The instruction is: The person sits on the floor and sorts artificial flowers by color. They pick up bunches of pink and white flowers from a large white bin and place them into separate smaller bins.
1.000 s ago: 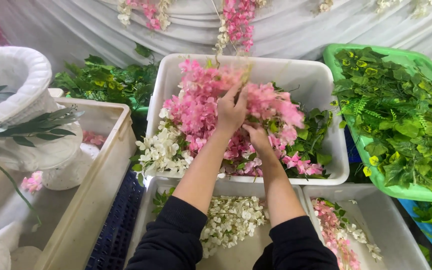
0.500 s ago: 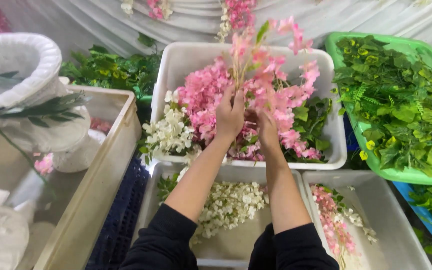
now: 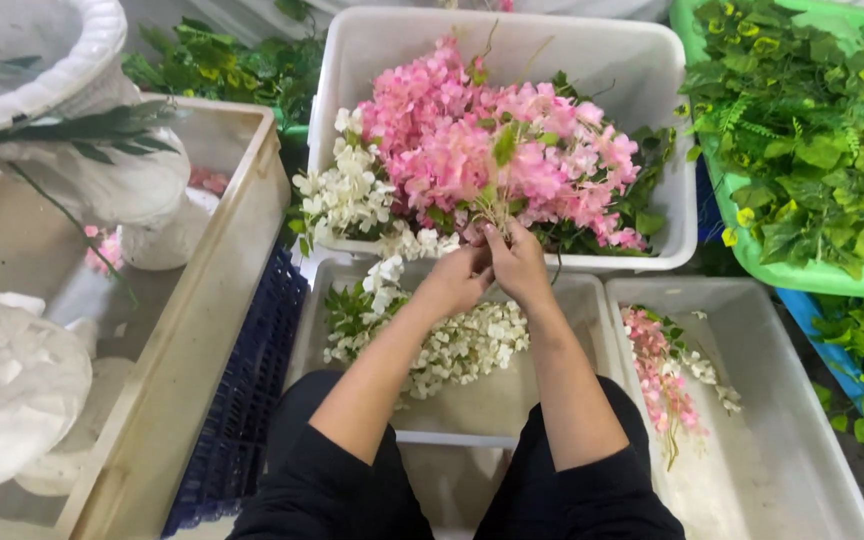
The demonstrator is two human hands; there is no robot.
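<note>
Pink artificial blossom sprays [image 3: 512,165], gathered by their thin stems, are pinched between the fingers of both hands at the near rim of the far white tub [image 3: 642,80]. Left hand [image 3: 455,280]: fingers curled closed around the stem ends, knuckles toward the camera. Right hand [image 3: 518,265]: fingers closed on the same stems, touching the left hand. Both forearms are bare, with black sleeves [image 3: 592,495] pushed up near the elbows. The blossom heads fan out over the tub, beside white blossom sprays [image 3: 347,195] at its left end and dark green leaves [image 3: 642,185] at its right end. Under the wrists, a near white tub [image 3: 572,330] holds loose white flower sprigs [image 3: 457,345]. To its right, another white tub [image 3: 802,440] holds a few pink-and-white sprigs [image 3: 662,375]. Far right, a green tub [image 3: 802,275] is heaped with green foliage [image 3: 812,130]. To the left, a blue crate [image 3: 247,395] stands against a beige bin [image 3: 212,300] holding white wrapped shapes [image 3: 12,385].
</note>
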